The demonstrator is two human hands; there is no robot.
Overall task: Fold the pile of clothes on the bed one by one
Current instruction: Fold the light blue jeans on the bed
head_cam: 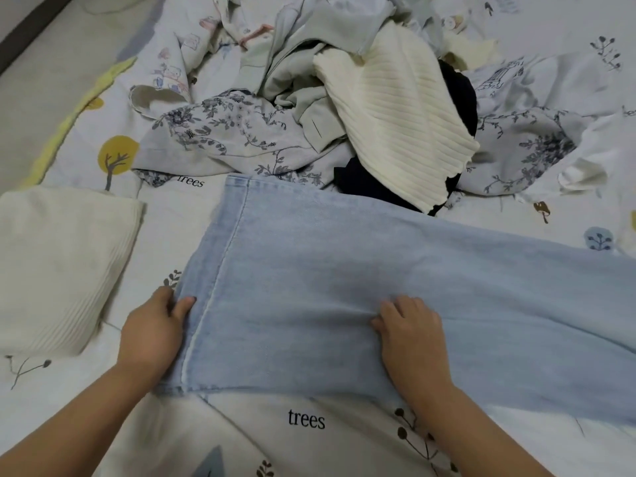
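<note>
Denim, pale blue and faintly faded, forms the jeans (361,280) that are spread flat across the bed (309,442), running from a stitched hem at the left off the right edge of view. A raised seam is seen down the left part of the cloth. The hem edge is pinched by the left hand (155,330), thumb on top and fingers curled under it. A small ridge of denim is gathered under the bent fingers of the right hand (411,330), which grips the cloth near the middle. The word "trees" is printed in black on the bed sheet, once below the jeans and once above them, among drawn trees and leafy sprigs. A folded cream ribbed knit (58,266) lies left of the jeans, apart from them. Behind, the pile (309,108) is heaped loosely: a cream ribbed piece, a grey floral fabric, pale green cloth and something black.
</note>
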